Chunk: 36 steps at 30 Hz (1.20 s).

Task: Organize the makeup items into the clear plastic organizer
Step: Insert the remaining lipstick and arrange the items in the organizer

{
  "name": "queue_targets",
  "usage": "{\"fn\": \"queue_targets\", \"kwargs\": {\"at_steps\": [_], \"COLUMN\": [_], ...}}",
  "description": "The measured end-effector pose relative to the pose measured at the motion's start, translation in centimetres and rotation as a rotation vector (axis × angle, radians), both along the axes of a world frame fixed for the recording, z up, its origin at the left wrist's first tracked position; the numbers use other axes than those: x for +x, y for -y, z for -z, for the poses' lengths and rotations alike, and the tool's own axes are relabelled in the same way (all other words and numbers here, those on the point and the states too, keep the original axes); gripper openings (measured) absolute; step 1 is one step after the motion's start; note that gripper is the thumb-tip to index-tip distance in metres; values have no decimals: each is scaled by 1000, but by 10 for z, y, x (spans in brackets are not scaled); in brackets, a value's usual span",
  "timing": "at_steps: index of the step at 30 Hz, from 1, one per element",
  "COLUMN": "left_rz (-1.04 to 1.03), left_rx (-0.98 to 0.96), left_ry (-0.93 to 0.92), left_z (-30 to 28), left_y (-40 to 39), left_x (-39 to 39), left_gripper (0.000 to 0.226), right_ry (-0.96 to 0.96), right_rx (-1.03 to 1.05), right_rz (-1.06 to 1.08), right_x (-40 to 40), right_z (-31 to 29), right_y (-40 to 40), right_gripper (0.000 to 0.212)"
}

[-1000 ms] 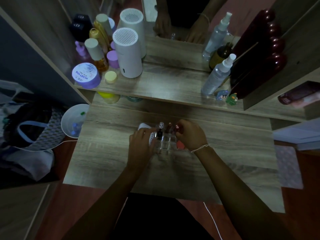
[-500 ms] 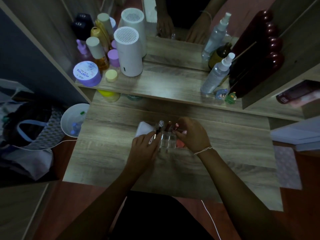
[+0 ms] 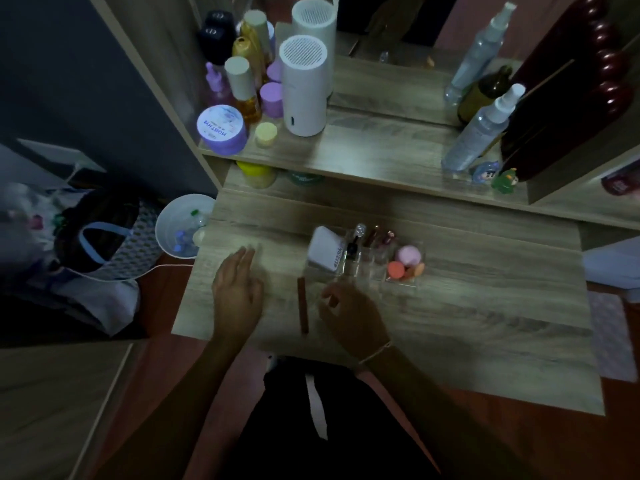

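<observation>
The clear plastic organizer (image 3: pixel 401 284) stands in the middle of the wooden desk (image 3: pixel 467 306). It holds a white tube (image 3: pixel 323 252) at its left, several upright lipsticks (image 3: pixel 375 237) in the middle and pink and orange sponges (image 3: pixel 407 261) at its right. A slim brown pencil (image 3: pixel 302 304) lies flat on the desk in front of the organizer. My left hand (image 3: pixel 237 292) rests palm down to the left of the pencil, fingers apart and empty. To the pencil's right hovers my right hand (image 3: pixel 349 315), fingers loosely curled, holding nothing.
The shelf behind carries a white cylinder device (image 3: pixel 303 86), a purple jar (image 3: pixel 221 129), several bottles, spray bottles (image 3: pixel 483 129) and small figurines (image 3: pixel 504 178). A white bin (image 3: pixel 183 230) and a bag (image 3: pixel 100 233) sit on the floor left of the desk.
Both hands have pulled back from the organizer toward me. The left hand moved out to the left. The brown pencil now lies uncovered on the desk.
</observation>
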<state>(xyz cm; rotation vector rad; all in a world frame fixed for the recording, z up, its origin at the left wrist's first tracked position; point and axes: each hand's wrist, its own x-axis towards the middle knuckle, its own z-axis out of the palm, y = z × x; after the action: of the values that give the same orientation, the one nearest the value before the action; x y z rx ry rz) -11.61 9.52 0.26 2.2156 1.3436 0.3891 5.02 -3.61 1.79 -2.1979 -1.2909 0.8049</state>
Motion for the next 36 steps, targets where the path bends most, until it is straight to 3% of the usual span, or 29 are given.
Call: {"fn": "queue_targets", "kwargs": {"at_steps": [3, 8, 14, 22, 28, 31, 36], "left_rz": [88, 156, 233, 342, 673, 794, 878], "left_rx": [-12, -9, 0, 34, 230, 297, 351], "left_ry": [-51, -24, 26, 57, -55, -138, -311], "left_z": [0, -1, 0, -5, -17, -19, -9], "left_y": [-1, -5, -10, -26, -11, 7, 30], "left_x": [-18, -37, -52, -45, 0, 21, 46], "left_gripper": [54, 49, 57, 56, 62, 62, 64], "right_ry": [-61, 27, 73, 63, 48, 144, 219], "right_rx": [-125, -178, -151, -18, 127, 212, 291], "right_rz": [101, 49, 48, 170, 463, 629, 673], "right_x": [-28, -47, -48, -36, -13, 3, 28], "right_z": [15, 34, 28, 2, -22, -31, -37], "right_y": [-17, -34, -41, -16, 0, -1, -13], "right_gripper": [25, 56, 61, 47, 55, 36, 14]}}
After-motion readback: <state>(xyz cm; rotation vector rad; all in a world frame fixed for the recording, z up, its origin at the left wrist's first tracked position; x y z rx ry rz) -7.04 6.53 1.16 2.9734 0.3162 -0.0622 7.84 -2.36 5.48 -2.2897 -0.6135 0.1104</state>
